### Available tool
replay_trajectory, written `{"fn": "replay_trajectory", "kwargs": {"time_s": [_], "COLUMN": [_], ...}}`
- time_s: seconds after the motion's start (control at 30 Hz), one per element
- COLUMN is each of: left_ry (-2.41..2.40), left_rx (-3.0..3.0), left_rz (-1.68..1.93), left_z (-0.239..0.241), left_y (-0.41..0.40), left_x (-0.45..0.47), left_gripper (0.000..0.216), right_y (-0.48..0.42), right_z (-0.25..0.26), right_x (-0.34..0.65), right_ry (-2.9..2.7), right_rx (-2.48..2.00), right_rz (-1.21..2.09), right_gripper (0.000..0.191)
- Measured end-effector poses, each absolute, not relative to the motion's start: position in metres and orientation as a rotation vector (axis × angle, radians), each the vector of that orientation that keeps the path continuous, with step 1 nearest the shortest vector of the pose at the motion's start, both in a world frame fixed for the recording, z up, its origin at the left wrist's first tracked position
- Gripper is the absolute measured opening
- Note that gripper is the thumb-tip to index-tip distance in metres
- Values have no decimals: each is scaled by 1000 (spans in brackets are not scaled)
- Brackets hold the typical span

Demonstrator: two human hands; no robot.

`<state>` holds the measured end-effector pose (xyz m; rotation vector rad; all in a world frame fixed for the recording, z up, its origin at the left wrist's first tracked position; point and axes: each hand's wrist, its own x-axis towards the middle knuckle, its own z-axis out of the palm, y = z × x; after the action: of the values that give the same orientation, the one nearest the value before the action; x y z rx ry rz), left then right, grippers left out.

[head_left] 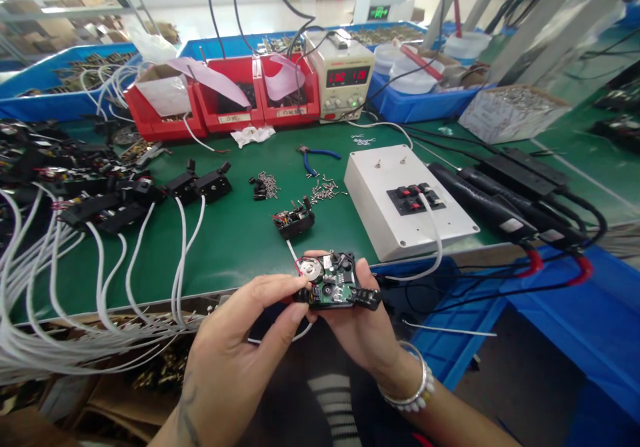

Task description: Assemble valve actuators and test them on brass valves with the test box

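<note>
Both my hands hold a small black module with a green circuit board (334, 282) just in front of the green table's near edge (150, 297). My right hand (365, 327) cradles it from below and the right side, fingers closed round it. My left hand (240, 347) pinches its left end between thumb and fingers. A thin white wire (300, 336) hangs from the module. Another black module (294, 221) lies on the table just beyond.
A white test box (400, 200) stands to the right, with black cases (500, 194) beside it. Loose screws (325, 190) and blue pliers (313, 157) lie mid-table. White-wired black units (125, 200) crowd the left. Red bins (225, 94) and a power supply (343, 74) line the back.
</note>
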<state>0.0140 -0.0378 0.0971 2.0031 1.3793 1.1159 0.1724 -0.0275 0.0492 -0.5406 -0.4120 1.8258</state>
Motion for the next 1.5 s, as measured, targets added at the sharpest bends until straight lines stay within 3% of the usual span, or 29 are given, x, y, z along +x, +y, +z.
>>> {"fn": "replay_trajectory", "kwargs": {"time_s": [0.37, 0.53, 0.73, 1.07, 1.43, 1.5], "left_ry": [1327, 1254, 1274, 1257, 1179, 1202], "left_rx": [2172, 2363, 2482, 2490, 2486, 2565], "left_rz": [1087, 1009, 975, 905, 967, 976], "left_z": [108, 108, 106, 108, 107, 102], "left_y": [-41, -37, -38, -32, -25, -26], "left_x": [11, 10, 9, 9, 7, 10], "left_gripper": [14, 21, 11, 13, 8, 18], "right_y": [-32, -33, -35, -39, -38, -38], "right_z": [48, 46, 42, 37, 43, 42], "right_x": [170, 169, 167, 171, 166, 166], "right_ry": [-452, -553, -669, -885, -605, -563], "right_rx": [-641, -645, -615, -728, -633, -622], "right_rz": [1816, 1796, 1775, 1673, 1821, 1830], "right_gripper": [61, 62, 59, 61, 70, 70]}}
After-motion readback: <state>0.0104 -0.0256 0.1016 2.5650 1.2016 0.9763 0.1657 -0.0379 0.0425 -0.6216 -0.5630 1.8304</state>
